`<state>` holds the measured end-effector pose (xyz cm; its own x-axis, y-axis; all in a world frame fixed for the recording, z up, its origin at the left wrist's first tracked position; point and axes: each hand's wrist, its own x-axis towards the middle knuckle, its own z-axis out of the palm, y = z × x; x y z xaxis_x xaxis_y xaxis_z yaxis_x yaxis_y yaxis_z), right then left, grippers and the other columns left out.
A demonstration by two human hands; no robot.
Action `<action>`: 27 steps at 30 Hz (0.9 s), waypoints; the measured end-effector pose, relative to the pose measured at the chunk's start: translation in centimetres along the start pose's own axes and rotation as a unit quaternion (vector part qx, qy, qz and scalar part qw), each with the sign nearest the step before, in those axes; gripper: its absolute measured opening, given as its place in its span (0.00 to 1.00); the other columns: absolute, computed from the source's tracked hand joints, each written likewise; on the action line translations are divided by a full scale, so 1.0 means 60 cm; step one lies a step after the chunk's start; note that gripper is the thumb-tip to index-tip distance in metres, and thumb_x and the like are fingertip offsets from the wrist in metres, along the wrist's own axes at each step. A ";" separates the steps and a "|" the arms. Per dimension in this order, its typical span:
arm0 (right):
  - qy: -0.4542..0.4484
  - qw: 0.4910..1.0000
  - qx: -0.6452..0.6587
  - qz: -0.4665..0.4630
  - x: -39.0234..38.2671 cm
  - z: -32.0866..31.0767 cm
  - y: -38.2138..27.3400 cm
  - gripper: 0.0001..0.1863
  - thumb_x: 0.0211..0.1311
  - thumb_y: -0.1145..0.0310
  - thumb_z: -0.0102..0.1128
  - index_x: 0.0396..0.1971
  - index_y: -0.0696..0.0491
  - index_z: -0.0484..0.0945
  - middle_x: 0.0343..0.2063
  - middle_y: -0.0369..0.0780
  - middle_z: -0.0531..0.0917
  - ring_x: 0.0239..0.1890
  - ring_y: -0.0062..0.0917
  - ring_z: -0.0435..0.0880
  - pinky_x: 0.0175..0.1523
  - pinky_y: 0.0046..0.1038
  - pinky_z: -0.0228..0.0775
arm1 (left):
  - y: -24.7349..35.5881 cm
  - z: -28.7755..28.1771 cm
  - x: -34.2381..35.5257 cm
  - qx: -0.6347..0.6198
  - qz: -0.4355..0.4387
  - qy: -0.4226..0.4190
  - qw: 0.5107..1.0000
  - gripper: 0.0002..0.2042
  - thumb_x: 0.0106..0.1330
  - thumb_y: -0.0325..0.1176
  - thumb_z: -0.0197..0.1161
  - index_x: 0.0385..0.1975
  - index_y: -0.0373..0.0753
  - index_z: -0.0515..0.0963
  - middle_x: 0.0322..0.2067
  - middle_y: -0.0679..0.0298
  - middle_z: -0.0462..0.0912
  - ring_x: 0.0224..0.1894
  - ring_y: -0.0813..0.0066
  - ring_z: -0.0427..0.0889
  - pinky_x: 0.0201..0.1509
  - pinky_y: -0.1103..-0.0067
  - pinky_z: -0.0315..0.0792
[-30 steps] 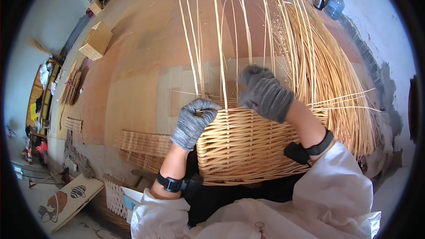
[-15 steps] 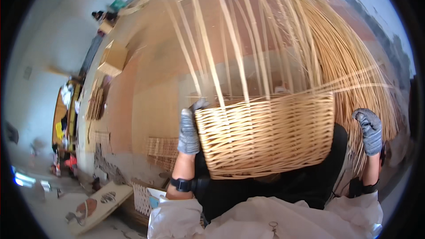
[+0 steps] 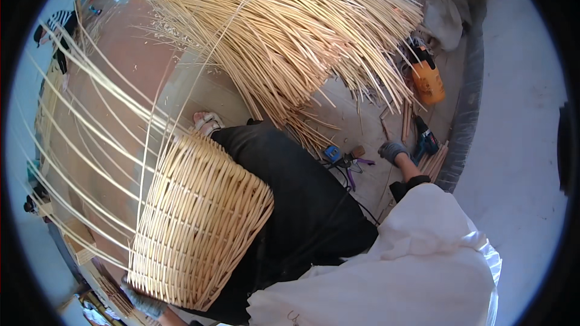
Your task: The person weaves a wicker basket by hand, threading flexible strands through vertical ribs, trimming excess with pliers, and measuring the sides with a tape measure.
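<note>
A half-woven wicker basket (image 3: 196, 223) rests tilted against my black-clad lap, its long loose stakes (image 3: 90, 121) fanning out to the upper left. My left hand (image 3: 144, 303), in a grey glove, grips the basket at its lower left edge; part of the hand is hidden by the weave. Out to the right, my right hand (image 3: 394, 152), also gloved in grey, reaches down low over the floor. A blue and black cordless drill (image 3: 426, 137) and some thin sticks lie close to it. How its fingers are bent is too small to make out.
A large heap of peeled willow rods (image 3: 290, 30) spreads across the floor ahead. Purple-handled pliers (image 3: 352, 175) and a blue tape measure (image 3: 331, 153) lie between my leg and right hand. An orange container (image 3: 428, 81) stands near the right wall. Another person (image 3: 60, 24) is at far left.
My view and body have turned right, so the basket now appears at lower left, its stakes leaning left. My right hand has stretched out and down toward the tools on the floor.
</note>
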<state>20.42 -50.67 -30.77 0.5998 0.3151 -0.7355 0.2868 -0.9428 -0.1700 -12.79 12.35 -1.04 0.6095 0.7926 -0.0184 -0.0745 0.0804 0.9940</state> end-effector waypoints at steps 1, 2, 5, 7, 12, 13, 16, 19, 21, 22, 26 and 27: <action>-0.003 1.000 0.005 0.002 0.020 0.044 -0.004 0.10 0.48 0.64 0.49 0.24 0.50 0.79 0.28 0.45 0.79 0.33 0.37 0.78 0.40 0.33 0.69 | 0.004 0.000 -0.004 -0.075 -0.013 -0.098 0.992 0.18 0.63 0.41 0.44 0.44 0.36 0.71 0.43 0.60 0.75 0.45 0.70 0.73 0.52 0.74 0.64; 0.026 0.997 0.032 0.070 0.038 0.078 -0.019 0.09 0.47 0.63 0.53 0.25 0.50 0.80 0.29 0.44 0.80 0.34 0.36 0.78 0.42 0.32 0.69 | 0.009 -0.042 0.011 -0.098 -0.081 0.071 0.989 0.17 0.63 0.41 0.43 0.43 0.37 0.71 0.44 0.61 0.75 0.46 0.70 0.72 0.53 0.74 0.64; 0.104 0.982 0.072 0.142 0.083 0.130 -0.092 0.12 0.44 0.62 0.56 0.30 0.49 0.79 0.31 0.45 0.79 0.35 0.36 0.79 0.43 0.33 0.68 | 0.030 -0.032 -0.018 -0.003 -0.050 0.038 0.998 0.17 0.63 0.41 0.45 0.44 0.36 0.71 0.44 0.61 0.74 0.46 0.70 0.72 0.53 0.74 0.63; 0.156 0.972 0.077 0.156 0.079 0.113 -0.116 0.14 0.44 0.61 0.57 0.33 0.49 0.78 0.32 0.46 0.79 0.35 0.38 0.78 0.44 0.34 0.68 | -0.003 -0.068 -0.003 0.112 0.037 0.238 0.964 0.22 0.64 0.39 0.40 0.54 0.33 0.61 0.52 0.60 0.66 0.53 0.69 0.65 0.57 0.73 0.58; 0.157 0.910 0.187 0.335 0.146 0.124 -0.124 0.14 0.49 0.66 0.53 0.36 0.56 0.73 0.32 0.46 0.78 0.36 0.33 0.77 0.42 0.32 0.69 | 0.019 0.122 -0.011 0.101 -0.014 0.292 0.951 0.20 0.65 0.38 0.38 0.53 0.33 0.61 0.51 0.58 0.67 0.53 0.67 0.65 0.60 0.73 0.55; 0.175 0.916 0.180 0.312 0.144 0.135 -0.110 0.14 0.50 0.66 0.53 0.36 0.56 0.73 0.32 0.45 0.78 0.36 0.32 0.77 0.41 0.32 0.69 | 0.011 0.116 0.002 0.128 0.022 0.263 0.956 0.22 0.66 0.41 0.37 0.55 0.34 0.59 0.53 0.58 0.65 0.54 0.66 0.64 0.60 0.73 0.54; 0.217 0.924 0.196 0.245 0.161 0.156 -0.073 0.14 0.51 0.66 0.52 0.37 0.55 0.73 0.32 0.44 0.78 0.35 0.30 0.77 0.41 0.32 0.70 | 0.016 0.005 -0.006 0.058 -0.001 0.139 0.989 0.32 0.62 0.57 0.35 0.58 0.37 0.55 0.57 0.57 0.59 0.58 0.67 0.59 0.61 0.72 0.50; 0.281 0.902 0.267 0.188 0.178 0.156 -0.012 0.13 0.52 0.66 0.51 0.37 0.55 0.72 0.31 0.42 0.77 0.34 0.28 0.76 0.40 0.32 0.70 | 0.019 -0.025 -0.090 0.114 -0.009 0.171 0.979 0.38 0.55 0.66 0.37 0.57 0.39 0.58 0.51 0.58 0.66 0.52 0.69 0.65 0.57 0.73 0.57; 0.348 0.840 0.409 0.086 0.199 0.125 0.030 0.12 0.53 0.66 0.51 0.37 0.55 0.72 0.31 0.41 0.77 0.34 0.26 0.76 0.39 0.32 0.70 | 0.028 -0.060 -0.186 0.251 -0.030 0.072 0.965 0.35 0.52 0.64 0.48 0.51 0.40 0.66 0.41 0.62 0.74 0.40 0.72 0.72 0.46 0.76 0.66; 0.414 0.752 0.512 -0.042 0.208 0.090 0.117 0.11 0.54 0.66 0.51 0.35 0.55 0.71 0.30 0.40 0.76 0.33 0.24 0.73 0.40 0.30 0.69 | 0.030 -0.043 -0.197 0.336 -0.027 0.026 0.941 0.33 0.50 0.61 0.54 0.48 0.39 0.69 0.37 0.64 0.75 0.35 0.74 0.72 0.41 0.78 0.67; 0.508 0.644 0.563 -0.098 -0.006 -0.226 -0.190 0.11 0.57 0.64 0.52 0.27 0.57 0.68 0.23 0.37 0.70 0.26 0.22 0.66 0.42 0.26 0.65 | 0.020 0.008 -0.311 0.514 -0.068 0.003 0.855 0.23 0.48 0.48 0.64 0.40 0.39 0.74 0.31 0.62 0.77 0.29 0.73 0.75 0.36 0.78 0.70; 0.568 0.694 0.429 -0.109 -0.059 -0.287 -0.238 0.12 0.57 0.62 0.52 0.27 0.57 0.68 0.23 0.37 0.69 0.26 0.22 0.66 0.44 0.26 0.63 | 0.002 0.005 -0.312 0.605 0.021 -0.013 0.796 0.21 0.48 0.48 0.63 0.36 0.38 0.75 0.30 0.61 0.78 0.28 0.70 0.76 0.34 0.78 0.70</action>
<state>27.04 -36.47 -14.44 0.9536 -0.1166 0.2777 0.2048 -0.4249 -0.8818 -23.97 -2.63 -0.55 0.6444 0.7646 0.0043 0.7092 -0.5998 0.3706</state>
